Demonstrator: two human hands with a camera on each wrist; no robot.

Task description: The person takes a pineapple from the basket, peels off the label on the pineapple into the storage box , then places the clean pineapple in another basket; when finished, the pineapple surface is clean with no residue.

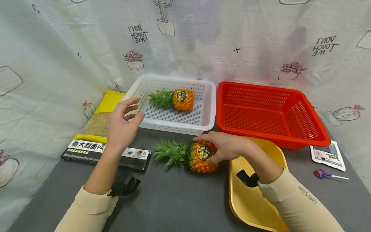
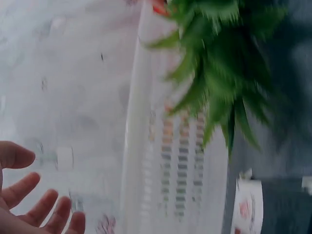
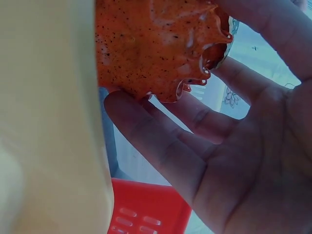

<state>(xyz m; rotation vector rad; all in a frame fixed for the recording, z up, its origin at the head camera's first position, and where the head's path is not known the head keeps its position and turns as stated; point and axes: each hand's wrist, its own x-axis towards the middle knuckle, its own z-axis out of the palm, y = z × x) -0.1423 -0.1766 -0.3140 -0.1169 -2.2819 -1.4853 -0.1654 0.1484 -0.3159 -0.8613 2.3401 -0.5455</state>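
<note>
My right hand [image 3: 248, 156], 4 o'clock, grips orange pineapple [image 3: 151, 46], 12 o'clock. Yellow wall [image 3: 48, 117], 9 o'clock; red slotted basket [image 3: 163, 196], 6 o'clock.

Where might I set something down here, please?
The widest bare patch of grey table is at the near side, bordered by the left sleeve, front pineapple and yellow tray. The visible floor of the red basket looks bare too. It is crowded at left, where black box, yellow packet and white basket cluster, and around the right hand.

Right hand [image 1: 224, 145] partly covers near pineapple [image 1: 200, 158]; left forearm [image 1: 108, 164] hides part of black box [image 1: 131, 162]. Print on white packet [image 1: 328, 155] is too small to read. Left wrist view: leaves [image 2: 222, 73] blurred.
</note>
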